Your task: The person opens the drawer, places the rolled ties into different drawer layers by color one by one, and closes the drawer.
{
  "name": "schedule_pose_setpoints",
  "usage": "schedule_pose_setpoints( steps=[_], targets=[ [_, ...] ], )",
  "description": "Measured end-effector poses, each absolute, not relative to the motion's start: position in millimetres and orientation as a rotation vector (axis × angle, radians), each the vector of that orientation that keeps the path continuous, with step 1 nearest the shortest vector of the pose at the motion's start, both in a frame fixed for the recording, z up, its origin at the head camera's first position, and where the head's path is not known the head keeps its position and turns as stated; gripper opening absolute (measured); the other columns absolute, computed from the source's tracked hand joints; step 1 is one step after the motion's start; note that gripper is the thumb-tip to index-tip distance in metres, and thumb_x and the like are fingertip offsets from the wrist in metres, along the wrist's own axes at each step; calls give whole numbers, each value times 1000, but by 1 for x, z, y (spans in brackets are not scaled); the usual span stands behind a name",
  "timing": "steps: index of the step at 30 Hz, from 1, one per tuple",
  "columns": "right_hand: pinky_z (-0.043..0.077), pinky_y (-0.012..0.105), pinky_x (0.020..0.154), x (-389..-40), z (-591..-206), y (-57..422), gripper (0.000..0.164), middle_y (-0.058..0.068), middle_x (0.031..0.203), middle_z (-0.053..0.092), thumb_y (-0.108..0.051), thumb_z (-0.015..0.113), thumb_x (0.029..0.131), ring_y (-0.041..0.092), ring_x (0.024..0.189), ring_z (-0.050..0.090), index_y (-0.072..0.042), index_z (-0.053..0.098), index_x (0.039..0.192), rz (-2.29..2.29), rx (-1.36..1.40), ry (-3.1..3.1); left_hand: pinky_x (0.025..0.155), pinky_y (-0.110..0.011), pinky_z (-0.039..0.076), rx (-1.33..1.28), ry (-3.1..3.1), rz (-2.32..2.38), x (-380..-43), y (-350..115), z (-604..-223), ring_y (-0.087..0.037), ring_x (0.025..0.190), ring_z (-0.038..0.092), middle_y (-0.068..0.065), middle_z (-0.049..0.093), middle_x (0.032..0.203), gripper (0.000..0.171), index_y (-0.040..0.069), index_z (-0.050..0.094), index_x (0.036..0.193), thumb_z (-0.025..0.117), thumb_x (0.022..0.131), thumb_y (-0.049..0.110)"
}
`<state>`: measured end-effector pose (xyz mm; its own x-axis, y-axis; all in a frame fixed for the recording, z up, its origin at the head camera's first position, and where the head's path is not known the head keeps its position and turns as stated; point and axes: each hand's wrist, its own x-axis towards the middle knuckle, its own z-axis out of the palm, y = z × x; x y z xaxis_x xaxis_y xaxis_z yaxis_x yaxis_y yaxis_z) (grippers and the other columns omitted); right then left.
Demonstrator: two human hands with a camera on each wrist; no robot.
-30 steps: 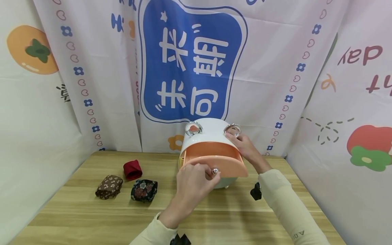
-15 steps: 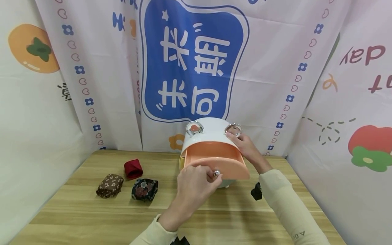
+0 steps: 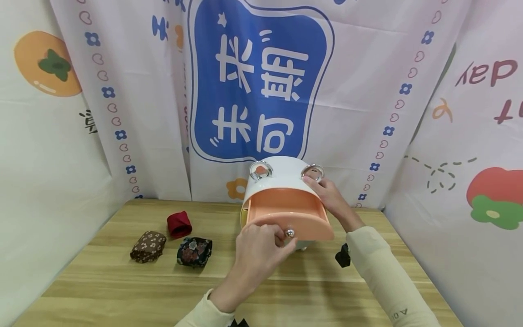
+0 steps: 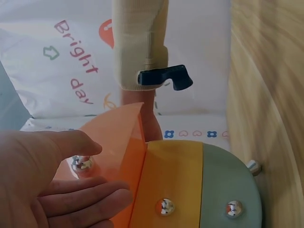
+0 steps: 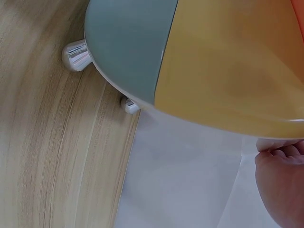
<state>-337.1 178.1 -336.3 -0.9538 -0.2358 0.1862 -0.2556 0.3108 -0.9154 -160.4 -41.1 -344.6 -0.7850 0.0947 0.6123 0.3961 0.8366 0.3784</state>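
Observation:
A small frog-like drawer cabinet (image 3: 278, 172) with a white top and two silver ring eyes stands at the back of the table. Its orange top drawer (image 3: 286, 202) is pulled out, and the visible inside is bare. My left hand (image 3: 261, 250) is at the drawer's silver knob (image 4: 81, 164); the thumb and fingers lie apart on either side of it. My right hand (image 3: 328, 195) grips the cabinet's upper right side by a ring eye, with curled fingers (image 5: 280, 154). Below, the yellow drawer (image 4: 173, 180) and grey-green drawer (image 4: 230, 185) are closed.
Three rolled cloths lie on the table (image 3: 122, 295) at left: a red one (image 3: 179, 225), a brown floral one (image 3: 148, 246) and a dark floral one (image 3: 194, 252). Printed curtains (image 3: 347, 113) hang behind and at both sides. A black mount (image 3: 343, 255) sits on the right sleeve.
The orange drawer has come out slightly further toward me with my left hand. The left thumb has moved off the knob. My right hand stays at the cabinet.

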Motion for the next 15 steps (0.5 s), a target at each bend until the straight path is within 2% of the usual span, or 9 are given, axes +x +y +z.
schedule_pose_setpoints(
  steps=[6, 8, 15],
  targets=[
    [62, 28, 81, -338, -338, 178, 59, 17, 121, 72, -53, 57, 106, 10, 89, 73, -8, 61, 143, 1768, 485, -2514, 47, -23, 39, -326, -2498, -672, -155, -52, -352, 2, 57, 57, 18, 67, 61, 25, 29, 72, 66, 86, 80, 43],
    [62, 28, 82, -337, -338, 177, 59, 16, 121, 72, -53, 57, 106, 10, 89, 74, -8, 60, 144, 1769, 489, -2517, 47, -23, 38, -322, -2524, -648, -153, -57, -354, 2, 58, 57, 19, 67, 62, 23, 29, 73, 67, 88, 79, 41],
    [62, 27, 82, -337, -336, 179, 61, 16, 120, 72, -54, 55, 106, 10, 89, 74, -5, 60, 142, 1779, 486, -2523, 45, -22, 29, -333, -2649, -521, -147, -89, -353, -1, 52, 39, 17, 48, 56, 33, 26, 64, 64, 86, 82, 42]
  ],
)
